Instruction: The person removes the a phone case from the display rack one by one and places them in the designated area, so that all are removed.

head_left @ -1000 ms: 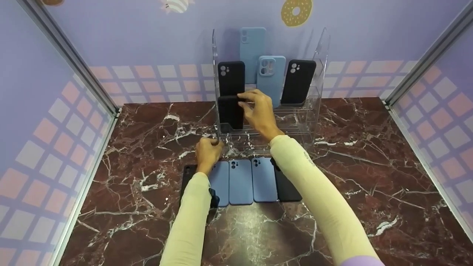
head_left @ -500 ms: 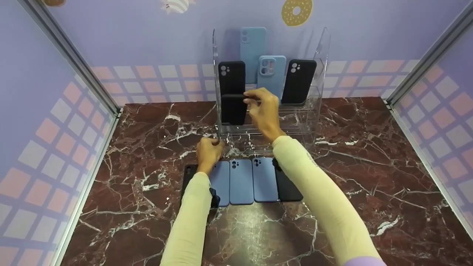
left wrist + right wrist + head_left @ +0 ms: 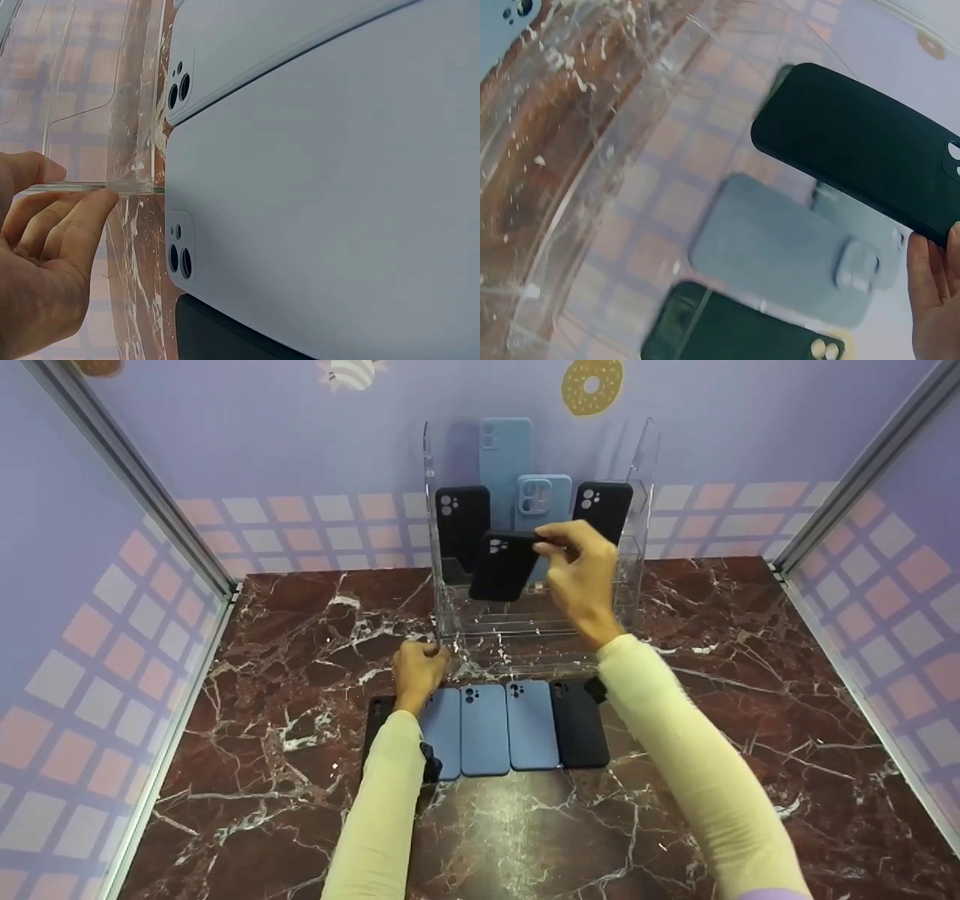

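Note:
My right hand (image 3: 585, 577) pinches a black phone case (image 3: 504, 570) by its upper right corner. The case hangs tilted in front of a clear acrylic display stand (image 3: 639, 547), overlapping its lower tiers in the head view. Through the camera holes of this case (image 3: 855, 142) the background shows in the right wrist view. My left hand (image 3: 418, 675) grips the front left edge of the stand; the left wrist view has the thumb on one side of the clear panel (image 3: 142, 186) and the fingers on the other.
The stand's upper tiers hold two light blue cases (image 3: 504, 450) and two black cases (image 3: 461, 521). Before it, a row of blue cases (image 3: 484, 735) lies flat on the marbled tabletop (image 3: 262, 810), with a black case (image 3: 581, 727) at each end. Patterned walls (image 3: 300, 450) enclose the table.
My right hand has drawn the black case up and to the right from the stand's left side, and the case now tilts with its camera holes showing. The left hand keeps its place.

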